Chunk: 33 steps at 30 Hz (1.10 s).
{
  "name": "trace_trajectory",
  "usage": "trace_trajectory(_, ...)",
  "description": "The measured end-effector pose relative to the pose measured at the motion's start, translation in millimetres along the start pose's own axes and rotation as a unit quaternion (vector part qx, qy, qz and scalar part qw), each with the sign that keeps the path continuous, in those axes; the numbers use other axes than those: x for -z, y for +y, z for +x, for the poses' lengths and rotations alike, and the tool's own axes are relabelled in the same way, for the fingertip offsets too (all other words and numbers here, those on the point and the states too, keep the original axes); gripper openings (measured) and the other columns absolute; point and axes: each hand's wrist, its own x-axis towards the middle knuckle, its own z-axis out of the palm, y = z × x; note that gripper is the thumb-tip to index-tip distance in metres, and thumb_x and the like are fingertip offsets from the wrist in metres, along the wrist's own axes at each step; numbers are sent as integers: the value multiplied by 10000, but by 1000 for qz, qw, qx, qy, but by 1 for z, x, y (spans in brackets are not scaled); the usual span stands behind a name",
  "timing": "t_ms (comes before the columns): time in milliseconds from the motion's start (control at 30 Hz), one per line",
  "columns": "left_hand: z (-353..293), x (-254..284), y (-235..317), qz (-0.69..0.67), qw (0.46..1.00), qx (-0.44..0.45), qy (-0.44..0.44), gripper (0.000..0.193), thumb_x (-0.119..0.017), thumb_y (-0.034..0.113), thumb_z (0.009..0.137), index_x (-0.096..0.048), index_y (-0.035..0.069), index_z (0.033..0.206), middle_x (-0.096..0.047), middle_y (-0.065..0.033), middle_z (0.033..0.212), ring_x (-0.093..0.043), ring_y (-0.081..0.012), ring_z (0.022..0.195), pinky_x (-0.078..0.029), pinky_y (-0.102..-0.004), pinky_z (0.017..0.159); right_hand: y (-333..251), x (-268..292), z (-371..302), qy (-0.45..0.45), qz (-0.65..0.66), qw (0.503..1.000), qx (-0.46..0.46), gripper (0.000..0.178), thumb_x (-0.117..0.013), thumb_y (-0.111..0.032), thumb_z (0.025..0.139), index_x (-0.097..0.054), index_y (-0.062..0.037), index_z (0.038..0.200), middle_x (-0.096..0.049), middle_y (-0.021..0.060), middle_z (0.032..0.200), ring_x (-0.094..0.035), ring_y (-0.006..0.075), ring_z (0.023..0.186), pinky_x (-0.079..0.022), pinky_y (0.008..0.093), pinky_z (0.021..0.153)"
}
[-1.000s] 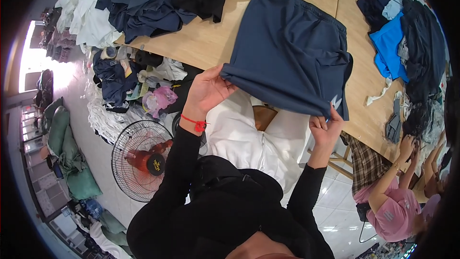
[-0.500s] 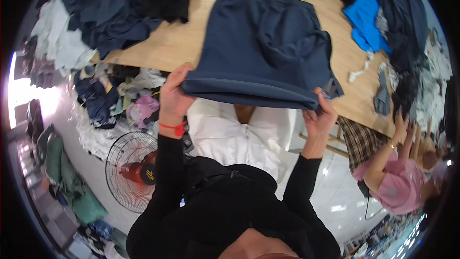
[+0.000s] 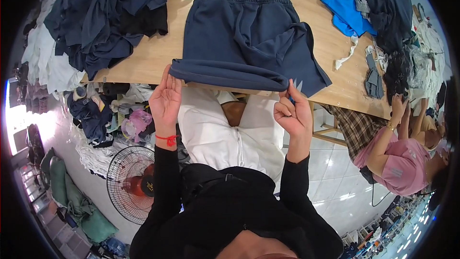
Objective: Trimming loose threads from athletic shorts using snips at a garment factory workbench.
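Observation:
Navy shorts (image 3: 215, 31) lie on the wooden table with their gathered waistband at the far side. The near leg hem is raised at the table's front edge, its rim stretched between my hands. My left hand (image 3: 165, 103), palm up with fingers fairly straight, holds the hem's left end at the fingertips; the cloth partly hides them. At the right end, my right hand (image 3: 294, 112) pinches the hem between thumb and finger, its other fingers curled. The pointed metal blades of small snips (image 3: 299, 87) stick out from that hand, with a bit of blue below.
Dark garments (image 3: 105, 14) are heaped at the left of the table (image 3: 148, 69). Blue cloth (image 3: 345, 2) and more clothes lie at the right. A standing fan (image 3: 129, 184) is at my left. A person in a pink shirt (image 3: 397, 163) works at my right.
The shorts and both hands have shifted left in view, and the shorts lie flatter. My left fingers have straightened along the hem's end. The snips' blades now show more clearly.

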Motion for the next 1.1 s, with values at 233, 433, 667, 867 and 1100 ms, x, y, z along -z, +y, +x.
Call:
trace_trajectory(233, -46, -55, -13, 321, 919, 91, -209, 709, -655, 162, 930, -400, -41, 1559, -645, -195, 1403, -639, -225, 1259, -495, -351, 1080, -24, 36, 3, -62, -136, 981, 126, 117, -634, -196, 1088, -642, -105, 1015, -700, 3, 882, -299, 87, 439, -279, 250, 500)
trace_trajectory(433, -57, -80, -29, 391, 885, 111, -227, 800, -679, 202, 905, -322, -46, 1576, -644, -280, 1369, -633, -295, 1268, -450, -404, 1123, -28, 39, 6, -45, -119, 983, 132, 143, -601, -181, 1103, -631, -85, 1002, -599, -5, 784, -290, 92, 471, -250, 258, 529)
trace_trajectory(667, -77, -62, -49, 658, 418, 200, -594, 893, -796, 296, 968, -287, 37, 1654, -41, -338, 1754, -88, -421, 1656, -217, -461, 1306, -111, 55, -1, -114, -90, 948, 282, 187, -531, -168, 1137, -648, -29, 1182, -725, 50, 980, -306, 75, 468, -289, 235, 506)
trace_trajectory(867, 58, -49, -49, 765, 566, -261, -161, 441, -779, 146, 893, -665, 8, 1296, -674, -212, 1277, -623, -389, 1220, -497, -448, 1038, -65, 22, -23, 73, -393, 764, 506, 333, -642, -198, 1098, -672, 11, 1355, -760, 26, 1037, -310, 2, 495, -291, 207, 491)
trace_trajectory(1100, 64, -29, -95, 813, 488, -126, -291, 385, -731, 45, 834, -704, 27, 1217, -710, -144, 882, -705, -359, 859, -565, -460, 796, -31, 71, 47, 186, -650, 387, 627, 517, -879, -160, 850, -695, 18, 1300, -675, 201, 1311, -671, 366, 1191, -522, 418, 1032)
